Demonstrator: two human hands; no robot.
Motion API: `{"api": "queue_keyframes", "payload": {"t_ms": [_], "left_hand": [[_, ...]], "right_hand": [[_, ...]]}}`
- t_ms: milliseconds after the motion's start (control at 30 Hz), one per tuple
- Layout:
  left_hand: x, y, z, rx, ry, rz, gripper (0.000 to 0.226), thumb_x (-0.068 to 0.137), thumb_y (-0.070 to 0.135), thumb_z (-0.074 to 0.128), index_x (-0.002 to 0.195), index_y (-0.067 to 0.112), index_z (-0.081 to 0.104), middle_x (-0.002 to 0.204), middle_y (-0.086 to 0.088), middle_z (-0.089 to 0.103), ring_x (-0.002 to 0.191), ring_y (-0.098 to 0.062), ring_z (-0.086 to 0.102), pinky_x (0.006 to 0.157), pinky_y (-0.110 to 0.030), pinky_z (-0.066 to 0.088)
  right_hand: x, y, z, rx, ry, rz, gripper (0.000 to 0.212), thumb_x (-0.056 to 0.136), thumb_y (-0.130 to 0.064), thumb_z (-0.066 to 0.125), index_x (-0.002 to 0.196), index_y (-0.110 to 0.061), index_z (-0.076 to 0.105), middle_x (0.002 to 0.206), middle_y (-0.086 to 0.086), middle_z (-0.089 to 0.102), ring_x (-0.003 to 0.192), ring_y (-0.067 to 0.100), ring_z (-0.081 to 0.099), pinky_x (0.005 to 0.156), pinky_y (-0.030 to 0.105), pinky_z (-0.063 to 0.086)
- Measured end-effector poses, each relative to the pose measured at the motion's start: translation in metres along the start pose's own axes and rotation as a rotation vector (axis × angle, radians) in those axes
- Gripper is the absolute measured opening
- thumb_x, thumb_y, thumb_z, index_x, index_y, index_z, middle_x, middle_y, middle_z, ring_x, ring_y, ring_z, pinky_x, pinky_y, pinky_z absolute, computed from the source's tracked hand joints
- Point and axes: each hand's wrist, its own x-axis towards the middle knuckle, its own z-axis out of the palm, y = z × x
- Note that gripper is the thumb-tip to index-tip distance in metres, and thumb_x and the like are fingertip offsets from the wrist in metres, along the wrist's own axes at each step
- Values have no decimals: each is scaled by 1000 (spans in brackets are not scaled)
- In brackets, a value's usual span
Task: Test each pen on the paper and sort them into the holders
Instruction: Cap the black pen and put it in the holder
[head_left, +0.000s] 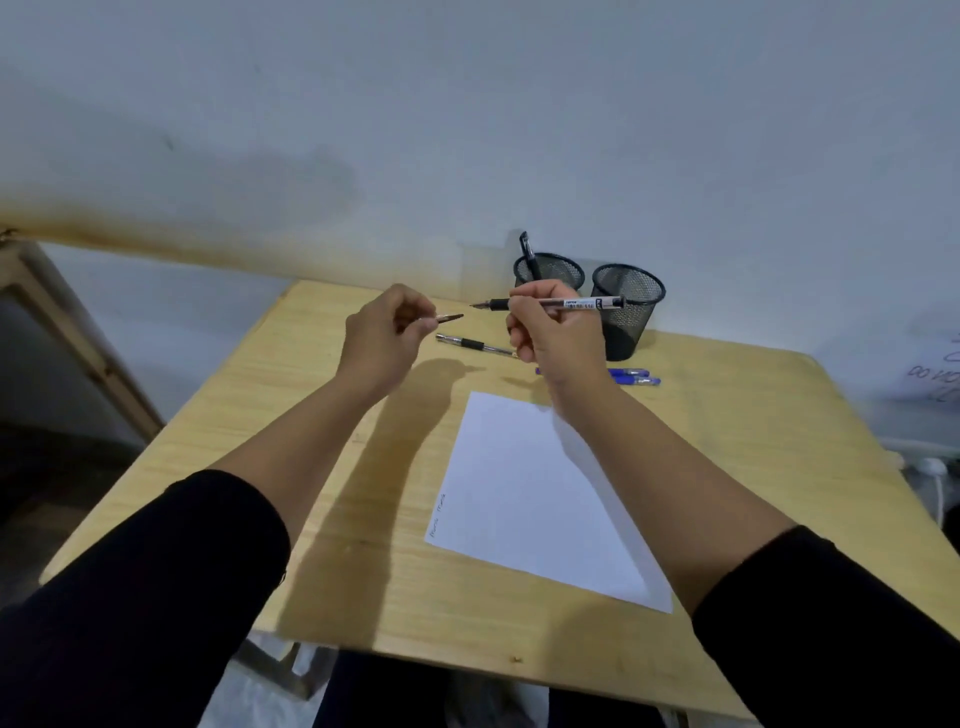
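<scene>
My right hand (550, 332) holds a clear black-ink pen (571, 303) level above the table, its bare tip pointing left. My left hand (382, 332) pinches the pen's cap (449, 317) a short way from that tip. A white sheet of paper (524, 493) lies below, with a small scribble near its left edge. Two black mesh holders stand at the back: the left holder (553, 267) has one black pen (529, 254) in it, the right holder (628, 306) looks empty. Another black pen (472, 344) and two blue pens (636, 376) lie on the table.
The wooden table (291, 415) stands against a pale wall. A wooden frame (62, 332) leans at the left. A white cable and plug (932, 467) sit past the table's right edge.
</scene>
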Motion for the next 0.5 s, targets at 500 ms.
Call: {"api": "queue_keyframes", "payload": {"t_ms": [500], "left_hand": [[3,70,-5,-229,-77,180,20,83,8,64,81,27,61,83,11,67,79,-6,62,81,-17,48]], "right_hand": [[9,-51,-15,31,-10,-52,12,88,-5,56,77,-11,54,62,6,55,41,7,44,36,17,30]]}}
